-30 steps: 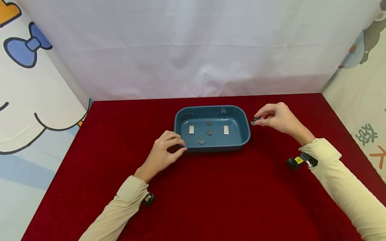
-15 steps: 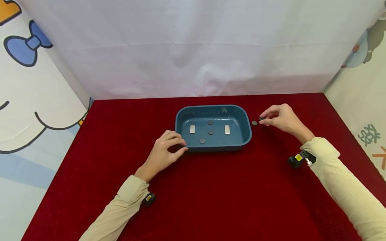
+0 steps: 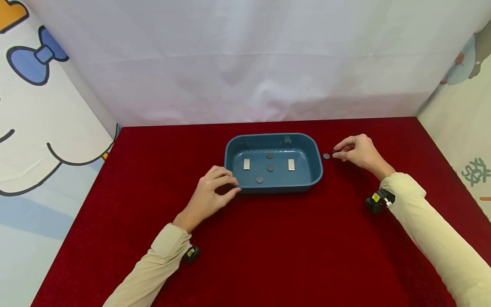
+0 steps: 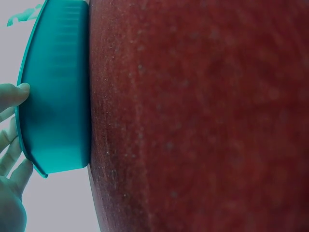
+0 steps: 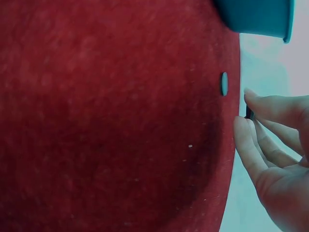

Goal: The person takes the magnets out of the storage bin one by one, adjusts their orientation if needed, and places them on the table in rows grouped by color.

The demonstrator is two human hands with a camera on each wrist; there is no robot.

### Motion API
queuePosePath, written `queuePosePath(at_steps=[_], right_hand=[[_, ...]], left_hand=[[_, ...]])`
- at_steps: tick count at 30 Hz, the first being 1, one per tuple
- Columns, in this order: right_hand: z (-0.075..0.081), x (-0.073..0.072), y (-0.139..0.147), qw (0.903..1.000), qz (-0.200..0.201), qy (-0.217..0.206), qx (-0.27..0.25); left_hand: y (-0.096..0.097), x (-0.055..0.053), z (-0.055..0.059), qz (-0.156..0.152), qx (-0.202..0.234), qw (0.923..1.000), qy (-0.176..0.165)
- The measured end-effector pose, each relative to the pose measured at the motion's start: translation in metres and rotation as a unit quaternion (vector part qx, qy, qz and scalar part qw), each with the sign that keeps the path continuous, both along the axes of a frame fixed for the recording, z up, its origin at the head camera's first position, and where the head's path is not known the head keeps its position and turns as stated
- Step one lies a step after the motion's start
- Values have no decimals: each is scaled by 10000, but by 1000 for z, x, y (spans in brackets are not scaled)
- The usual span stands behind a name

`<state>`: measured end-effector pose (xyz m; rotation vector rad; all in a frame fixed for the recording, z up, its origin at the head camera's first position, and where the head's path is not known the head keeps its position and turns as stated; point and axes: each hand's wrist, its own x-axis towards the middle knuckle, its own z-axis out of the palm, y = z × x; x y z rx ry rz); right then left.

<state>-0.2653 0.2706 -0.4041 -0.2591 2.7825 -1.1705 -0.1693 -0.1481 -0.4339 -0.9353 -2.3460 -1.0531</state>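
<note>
A blue rectangular basin (image 3: 274, 187) stands on the red cloth. Its front left corner is held by my left hand (image 3: 209, 194), thumb and fingers at the rim (image 4: 20, 116). Inside the basin lie two silver rectangular pieces, one left (image 3: 246, 164) and one right (image 3: 291, 164), with three grey discs (image 3: 270, 168) between them. Right of the basin, my right hand (image 3: 358, 151) pinches a small dark disc (image 5: 249, 112) between thumb and fingertips, above the cloth. Another grey disc (image 3: 326, 156) lies flat on the cloth between that hand and the basin.
Red cloth (image 3: 276, 247) covers the table and extends in front of the basin. A white curtain (image 3: 245, 64) hangs behind the table's back edge. Patterned sheets flank it at left (image 3: 34, 162) and right (image 3: 460, 128). Each wrist wears a dark camera strap.
My right hand has drawn slightly right, away from the grey disc that lies on the cloth, still pinching the dark one. My left hand stays at the basin's corner. The head view has shifted slightly.
</note>
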Motion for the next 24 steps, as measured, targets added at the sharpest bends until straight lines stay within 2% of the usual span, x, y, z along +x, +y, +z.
queuePosePath(at_steps=[8, 12, 24], right_hand=[[-9, -6, 1, 9993, 187, 158, 283], [-12, -5, 1, 9990, 178, 95, 394], [-9, -3, 1, 9988, 98, 5, 473]], left_hand=[[0, 0, 1, 29, -14, 9999, -101], [0, 1, 2, 30, -36, 9999, -149], [0, 0, 2, -5, -49, 9998, -171]])
